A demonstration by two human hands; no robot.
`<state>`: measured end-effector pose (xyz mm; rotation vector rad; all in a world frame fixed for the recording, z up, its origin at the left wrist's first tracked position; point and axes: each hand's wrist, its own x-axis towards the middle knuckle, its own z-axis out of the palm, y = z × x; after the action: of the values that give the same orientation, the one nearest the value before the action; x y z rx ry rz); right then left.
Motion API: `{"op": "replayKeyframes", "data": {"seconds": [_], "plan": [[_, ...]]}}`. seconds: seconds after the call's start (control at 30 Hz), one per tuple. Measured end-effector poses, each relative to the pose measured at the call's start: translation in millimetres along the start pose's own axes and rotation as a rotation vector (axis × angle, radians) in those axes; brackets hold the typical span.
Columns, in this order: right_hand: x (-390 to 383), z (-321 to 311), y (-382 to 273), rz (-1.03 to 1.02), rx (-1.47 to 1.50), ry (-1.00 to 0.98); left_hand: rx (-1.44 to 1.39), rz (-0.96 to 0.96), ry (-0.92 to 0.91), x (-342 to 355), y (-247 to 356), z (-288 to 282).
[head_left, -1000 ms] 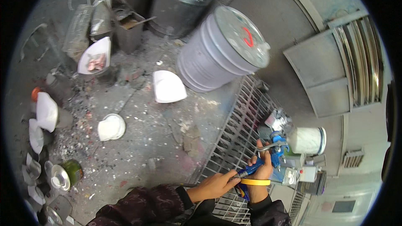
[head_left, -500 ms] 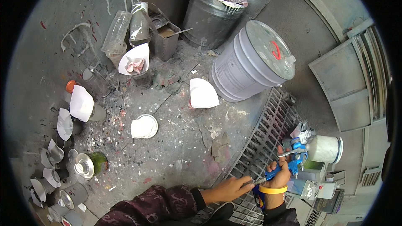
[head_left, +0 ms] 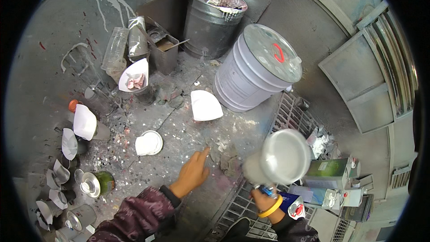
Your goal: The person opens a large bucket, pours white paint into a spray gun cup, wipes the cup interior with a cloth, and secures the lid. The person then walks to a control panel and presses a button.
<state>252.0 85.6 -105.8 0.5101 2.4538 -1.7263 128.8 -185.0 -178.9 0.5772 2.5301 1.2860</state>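
Observation:
My left hand [head_left: 192, 172] reaches over the floor [head_left: 174, 161] empty-handed, its index finger stretched out and the others loosely bent. My right hand [head_left: 262, 201], with a yellow band at the wrist, grips the blue spray gun [head_left: 269, 192], mostly hidden beneath its pale cup [head_left: 286, 157], which is blurred. To the upper left of my left hand lies a white lidded tub [head_left: 150, 142]. Higher up sits a white paper funnel [head_left: 206, 105]. Beside my right hand is a blue can with a red cap [head_left: 295, 207].
A pale lilac drum [head_left: 248, 74] and metal bin [head_left: 210, 33] stand at the back. Cups with paper funnels [head_left: 85, 121] and cans [head_left: 101, 183] line the left. Floor grating [head_left: 237, 210] runs along the right, beside several rectangular tins [head_left: 327, 172].
My left hand has come away from the gun's lower end and moved up and left. My right hand has swung the gun leftward, its cup now facing up toward me.

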Motion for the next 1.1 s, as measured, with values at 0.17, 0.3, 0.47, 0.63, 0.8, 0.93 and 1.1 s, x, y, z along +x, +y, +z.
{"op": "replayKeyframes", "data": {"seconds": [0.17,0.3,0.47,0.63,0.8,0.93,1.1], "plan": [[6,57,7,-0.362,0.011,-0.518,-0.292,0.306,-0.054,-62,16,-60],[3,91,-14,-0.515,-0.129,-0.867,-0.287,0.017,-0.327,-126,-4,-84],[-2,123,-35,-0.462,-0.081,-0.972,-0.231,-0.089,-0.481,-175,-16,-101],[2,125,-35,-0.634,-0.123,-0.933,-0.362,-0.067,-0.551,-164,-18,-115],[0,122,-30,-0.636,-0.108,-0.938,-0.215,-0.119,-0.67,-153,-12,-104],[4,119,-28,-0.663,-0.266,-0.907,-0.398,-0.083,-0.697,-160,-15,-116],[9,116,-28,-0.613,-0.203,-0.937,-0.504,-0.034,-0.65,-159,-9,-127]]}}
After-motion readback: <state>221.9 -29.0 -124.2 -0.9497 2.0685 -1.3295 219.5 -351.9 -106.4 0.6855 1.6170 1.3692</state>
